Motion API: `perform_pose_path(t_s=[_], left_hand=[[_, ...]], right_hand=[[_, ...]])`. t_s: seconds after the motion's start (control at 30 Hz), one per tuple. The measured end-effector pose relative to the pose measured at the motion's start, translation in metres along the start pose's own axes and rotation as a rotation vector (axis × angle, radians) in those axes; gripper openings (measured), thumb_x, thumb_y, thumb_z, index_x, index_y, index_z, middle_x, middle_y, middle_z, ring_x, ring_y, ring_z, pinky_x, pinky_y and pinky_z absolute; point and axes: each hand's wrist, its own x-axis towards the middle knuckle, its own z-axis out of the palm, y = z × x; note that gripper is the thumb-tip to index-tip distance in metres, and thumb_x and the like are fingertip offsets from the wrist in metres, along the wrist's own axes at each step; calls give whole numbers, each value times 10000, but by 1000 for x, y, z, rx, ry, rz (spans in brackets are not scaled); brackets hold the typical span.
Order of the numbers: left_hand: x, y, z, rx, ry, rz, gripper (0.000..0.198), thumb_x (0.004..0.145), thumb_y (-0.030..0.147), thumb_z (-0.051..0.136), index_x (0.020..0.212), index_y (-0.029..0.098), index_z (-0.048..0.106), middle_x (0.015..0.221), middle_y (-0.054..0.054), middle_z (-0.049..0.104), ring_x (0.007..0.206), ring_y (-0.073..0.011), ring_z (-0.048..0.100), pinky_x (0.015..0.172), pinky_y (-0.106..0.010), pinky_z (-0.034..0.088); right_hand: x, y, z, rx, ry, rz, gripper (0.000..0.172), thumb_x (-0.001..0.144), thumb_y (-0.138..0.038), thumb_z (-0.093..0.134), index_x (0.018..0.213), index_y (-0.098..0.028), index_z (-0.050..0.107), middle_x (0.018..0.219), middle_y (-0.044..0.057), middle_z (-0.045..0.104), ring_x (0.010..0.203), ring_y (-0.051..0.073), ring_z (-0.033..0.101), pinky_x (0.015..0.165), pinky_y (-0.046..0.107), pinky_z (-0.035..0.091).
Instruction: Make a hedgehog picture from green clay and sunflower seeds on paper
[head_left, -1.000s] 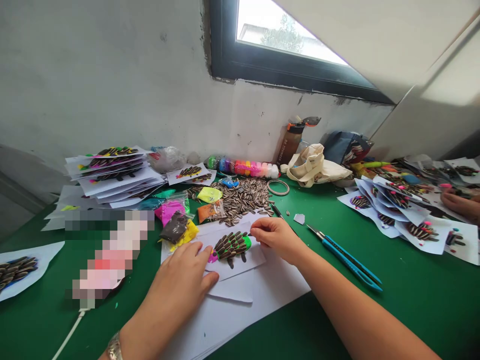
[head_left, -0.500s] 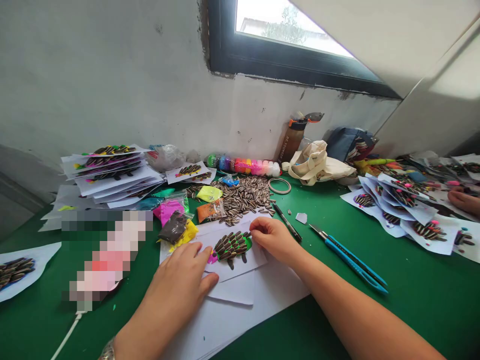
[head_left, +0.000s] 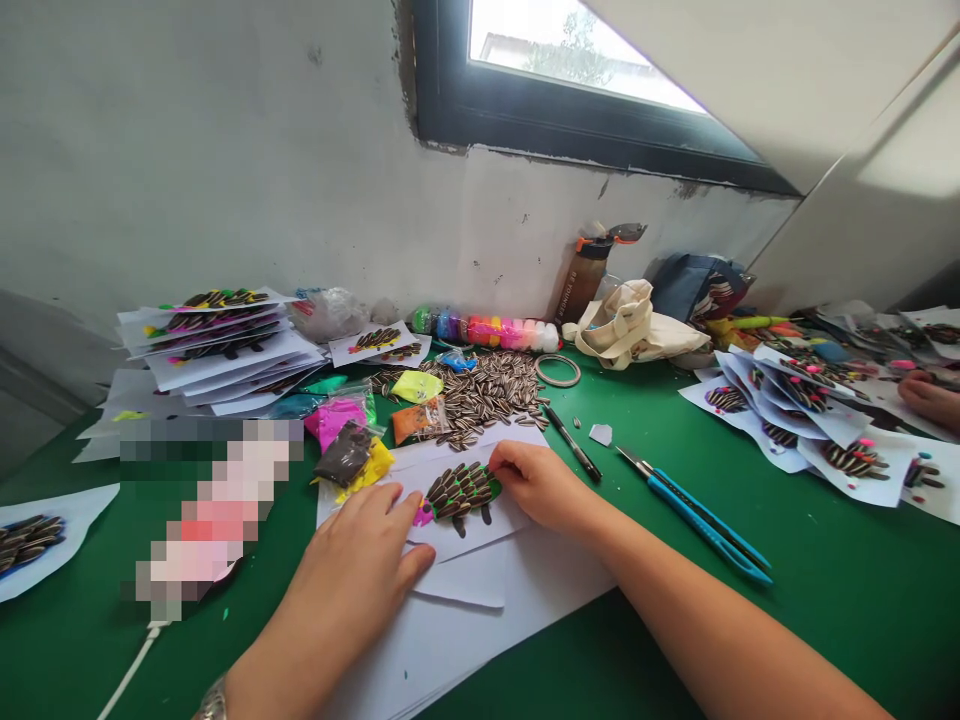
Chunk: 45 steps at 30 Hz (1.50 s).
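Where right hand [head_left: 536, 487] meets seed hedgehog [head_left: 457, 493], green end partly hidden.

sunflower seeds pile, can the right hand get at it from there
Probably yes: the right hand sits at the seed hedgehog picture, just below the sunflower seed pile, and only bare paper lies between them, so the way looks free.

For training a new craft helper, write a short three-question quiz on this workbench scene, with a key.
1. Multiple choice: what forms the spines of the hedgehog picture? A) sunflower seeds B) pasta C) matchsticks
2. Which is nearer the hedgehog's pink clay: the left hand or the right hand?
3. True or false: the teal-handled scissors lie on the green table.

Key: 1 A; 2 left hand; 3 true.
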Motion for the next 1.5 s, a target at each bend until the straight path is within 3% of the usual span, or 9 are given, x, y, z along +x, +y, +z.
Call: perform_pose_path(t_s=[0.23, 0.4, 0.73, 0.9, 1.07, 1.3, 1.5], left_hand=[[1, 0, 0, -3, -6, -11, 477, 856, 326, 518, 1301, 167, 579, 1360, -137, 545, 1273, -314, 462, 1038, -459, 395], [0, -1, 1, -28, 25, 5, 427, 842, 324, 529, 1232, 177, 625, 1300, -135, 583, 1235, -324, 499, 998, -465, 431], [1, -1, 0, 16, -11, -10, 470, 857, 330, 522, 1295, 172, 585, 1366, -141, 539, 1272, -321, 465, 1019, -461, 418], [1, -1, 1, 5, 5, -3, 478, 859, 324, 518, 1304, 159, 578, 1368, -147, 538, 1271, -326, 466, 1024, -475, 412], [2, 0, 0, -1, -10, -9, 453, 858, 321, 519, 1281, 175, 593, 1346, -135, 552, 1259, -316, 475, 1012, -461, 423], [1, -2, 2, 12, -18, -21, 476, 861, 339, 509, 1307, 183, 570, 1372, -125, 533, 1272, -307, 461, 1022, -452, 413], [1, -1, 2, 0, -1, -8, 459, 851, 335, 515, 1279, 186, 591, 1341, -122, 553, 1244, -310, 484, 994, -455, 433]], right_hand=[[-3, 2, -2, -27, 55, 57, 195, 822, -108, 507, 950, -207, 617, 734, -18, 625, 674, 135, 541, 624, 226, 357], [-5, 10, -4, -75, 89, 33, 163, 800, -90, 526, 769, -187, 655, 760, 11, 644, 724, 144, 560, 667, 235, 381], [-4, 0, -1, -177, 42, 51, 186, 811, -83, 525, 777, -183, 678, 802, 31, 678, 762, 159, 590, 688, 244, 403], [0, 18, -8, -241, 102, 44, 185, 835, -120, 540, 812, -214, 698, 782, -21, 691, 747, 117, 616, 682, 189, 423], [13, 45, -21, -401, 268, 145, 267, 914, -145, 451, 1001, -178, 701, 1001, 71, 673, 927, 183, 590, 800, 261, 409], [17, 44, -17, -598, 201, 118, 262, 907, -150, 476, 754, -187, 685, 885, 79, 651, 872, 214, 527, 764, 297, 357], [13, 34, -10, -668, 201, 126, 210, 864, -53, 448, 881, -151, 633, 959, 127, 626, 887, 239, 518, 709, 313, 332]])
